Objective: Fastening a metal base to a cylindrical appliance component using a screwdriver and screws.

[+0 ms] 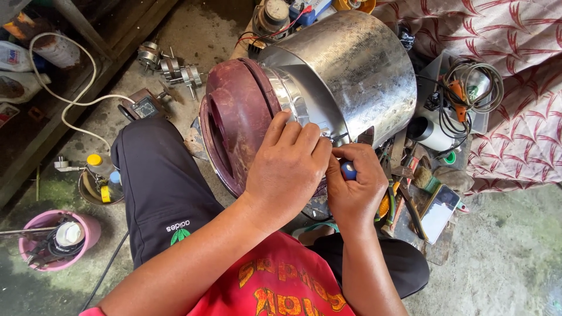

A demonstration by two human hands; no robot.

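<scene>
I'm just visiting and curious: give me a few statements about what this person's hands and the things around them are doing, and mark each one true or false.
1. The left hand rests on the shiny metal pot body where it meets the dark red base. True.
2. The right hand is empty. False: it has its grip shut on a blue-handled tool, whose tip is hidden.
3. The pot body stands upright. False: it lies on its side, the dark red base facing the person's knee.
4. A phone lies screen up to the right of the right hand. True.
5. The pink bucket sits on the patterned cloth. False: it stands on the concrete floor, lower left.
</scene>
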